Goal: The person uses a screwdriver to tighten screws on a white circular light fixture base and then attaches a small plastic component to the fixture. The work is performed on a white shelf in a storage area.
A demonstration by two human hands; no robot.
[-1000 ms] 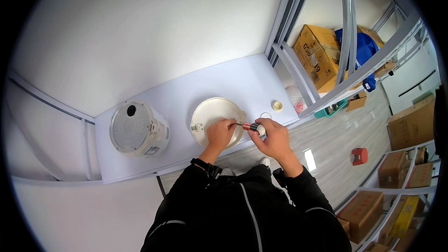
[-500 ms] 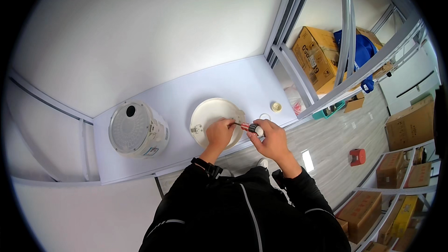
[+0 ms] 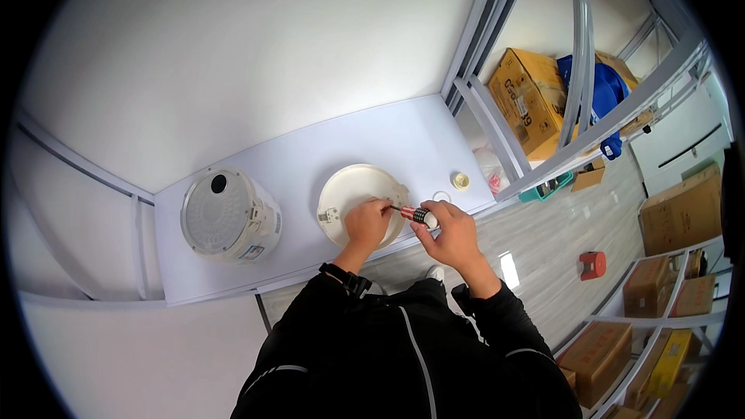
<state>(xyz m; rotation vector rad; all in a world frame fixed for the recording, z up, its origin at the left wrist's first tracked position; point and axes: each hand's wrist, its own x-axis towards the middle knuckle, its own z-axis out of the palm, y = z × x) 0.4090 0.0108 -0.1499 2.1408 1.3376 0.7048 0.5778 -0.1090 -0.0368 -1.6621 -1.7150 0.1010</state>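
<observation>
A round white shallow lid (image 3: 349, 180) with metal fittings at its rim lies inside up on the table. Over its near part is my left hand (image 3: 367, 222), thumb and fingertips pinched together at the tip of a screwdriver (image 3: 414, 215). Whatever sits in that pinch is too small to make out. My right hand (image 3: 452, 239) grips the red and black handle around its white end, from the right. The screwdriver lies nearly level, tip pointing left. Beyond the right hand are a thin pale ring (image 3: 441, 196) and a small cream-coloured round part (image 3: 460, 181).
A large white bucket-shaped container (image 3: 231, 214) with a translucent top stands at the table's left. The pale table (image 3: 310, 140) meets a white wall. Metal shelving (image 3: 497, 128) with a yellow carton (image 3: 529, 101) borders the right. A red stool (image 3: 593, 264) stands on the floor.
My right hand has shifted its fingers slightly on the screwdriver handle. My left hand stays pinched at the tip, and the lid rests almost where it was.
</observation>
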